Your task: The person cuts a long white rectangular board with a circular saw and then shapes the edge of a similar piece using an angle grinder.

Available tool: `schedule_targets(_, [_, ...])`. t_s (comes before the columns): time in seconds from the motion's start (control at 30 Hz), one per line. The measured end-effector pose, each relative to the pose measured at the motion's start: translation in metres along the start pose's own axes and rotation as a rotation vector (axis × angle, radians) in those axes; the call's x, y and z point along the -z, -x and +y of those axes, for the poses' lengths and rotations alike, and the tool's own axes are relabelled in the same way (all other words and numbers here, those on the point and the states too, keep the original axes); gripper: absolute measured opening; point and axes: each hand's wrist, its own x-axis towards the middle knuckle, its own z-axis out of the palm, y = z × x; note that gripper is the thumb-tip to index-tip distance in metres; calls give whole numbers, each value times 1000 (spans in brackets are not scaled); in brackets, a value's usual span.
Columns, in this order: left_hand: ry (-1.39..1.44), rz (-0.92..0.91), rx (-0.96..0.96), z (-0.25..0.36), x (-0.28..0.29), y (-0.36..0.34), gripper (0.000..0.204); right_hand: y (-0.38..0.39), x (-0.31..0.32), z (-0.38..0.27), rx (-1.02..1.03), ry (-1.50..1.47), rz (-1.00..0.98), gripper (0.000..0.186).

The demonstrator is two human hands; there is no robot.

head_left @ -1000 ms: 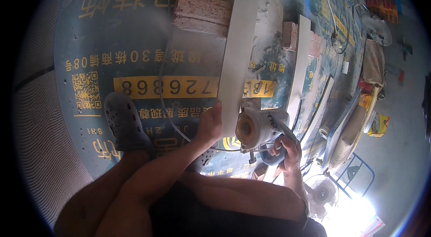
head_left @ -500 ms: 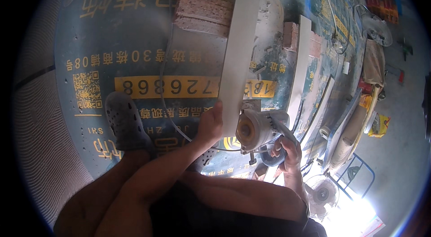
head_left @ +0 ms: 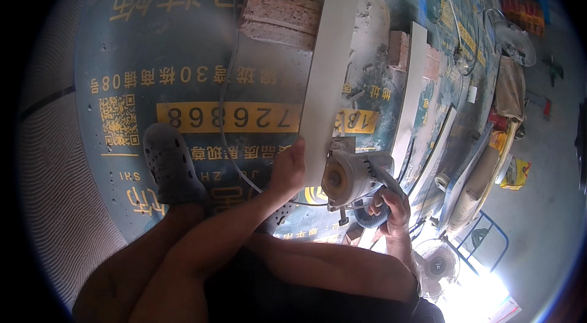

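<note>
Floor sheet [head_left: 183, 42] found open ahead of the left hand [head_left: 290, 167] up to a brick [head_left: 281, 16], leftward passage crossed by a cord [head_left: 222, 116] and then a clog [head_left: 171, 161], rightward passage obstructed by a long board [head_left: 327, 72] and power tool [head_left: 353, 177], gap ahead of the right hand [head_left: 394, 208] littered with scraps [head_left: 353, 96].

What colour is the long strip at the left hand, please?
The long strip is pale greyish white, clearest in the head view.

Glare, apparently daylight, burns out detail beside the electric fan [head_left: 437, 266]. Legs [head_left: 333, 267] sit dim; fisheye distortion bends edges.
</note>
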Motion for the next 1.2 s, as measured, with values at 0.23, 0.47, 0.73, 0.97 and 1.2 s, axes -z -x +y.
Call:
schedule_targets(0.23, [-70,24,-10,-12,0,-1,65,0,1,1,-13,17,-25,64])
schedule_targets(0.47, [-62,11,-22,-11,0,-1,67,1,0,0,-15,-19,-10,59])
schedule_targets(0.73, [35,45,33,-2,-4,1,56,0,1,0,-28,33,-44,70])
schedule_targets(0.97, [52,43,26,-5,-2,2,56,4,5,5,-32,-37,-16,39])
schedule_targets(1.2, [132,13,31,-13,-5,1,52,3,5,7,-24,-46,8,36])
